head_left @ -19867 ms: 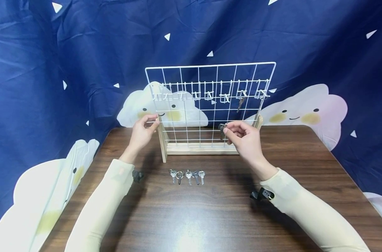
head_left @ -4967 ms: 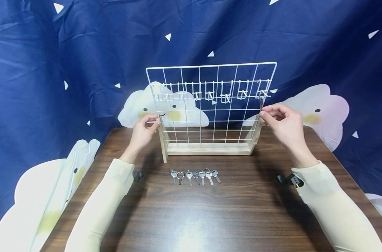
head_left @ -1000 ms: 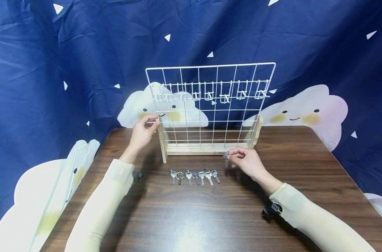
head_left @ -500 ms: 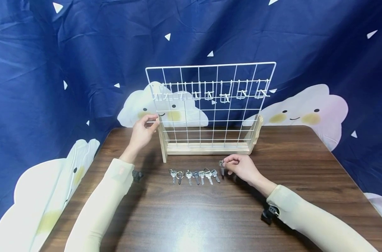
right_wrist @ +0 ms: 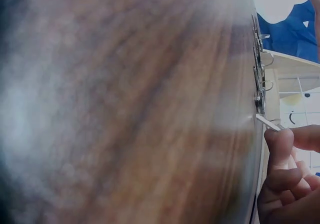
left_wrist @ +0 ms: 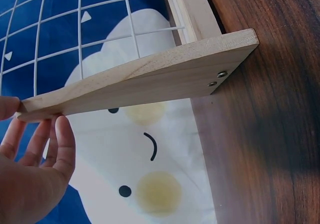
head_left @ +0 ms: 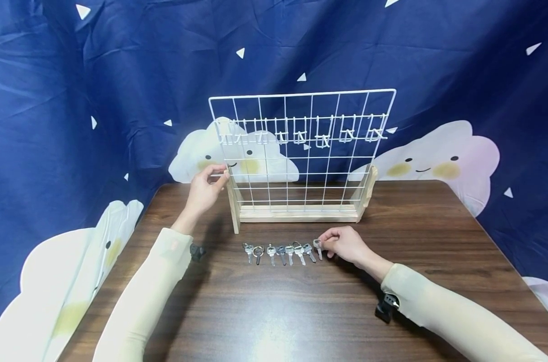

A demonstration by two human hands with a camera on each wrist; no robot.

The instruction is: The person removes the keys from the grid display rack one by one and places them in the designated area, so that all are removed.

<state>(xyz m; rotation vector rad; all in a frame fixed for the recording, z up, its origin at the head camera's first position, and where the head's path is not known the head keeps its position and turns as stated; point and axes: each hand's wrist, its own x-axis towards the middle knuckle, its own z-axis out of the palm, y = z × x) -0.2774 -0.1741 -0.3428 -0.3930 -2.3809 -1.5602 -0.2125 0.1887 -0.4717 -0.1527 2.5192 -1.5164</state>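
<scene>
My left hand [head_left: 203,190] pinches the top of the left wooden side piece [left_wrist: 145,79] of a stand. In the left wrist view the thumb lies on one face and the fingertips on the other. My right hand [head_left: 348,245] pinches a silver key [head_left: 318,249] by its head, low at the table, at the right end of a row of keys [head_left: 271,254]. The right wrist view shows this key [right_wrist: 268,122] tilted, its blade pointing toward the tabletop. Several keys lie side by side in that row, some with rings.
The stand carries a white wire grid [head_left: 296,173] above a wooden base bar [head_left: 296,217]. White hooks [head_left: 322,141] line its upper part. The brown table [head_left: 256,306] ends at a blue cloth [head_left: 274,45] with cloud prints.
My right hand took a key from the rightmost hook and brought it down-left to the row's right end. Earlier the row was shorter and a key hung on a hook. The left hand stays put.
</scene>
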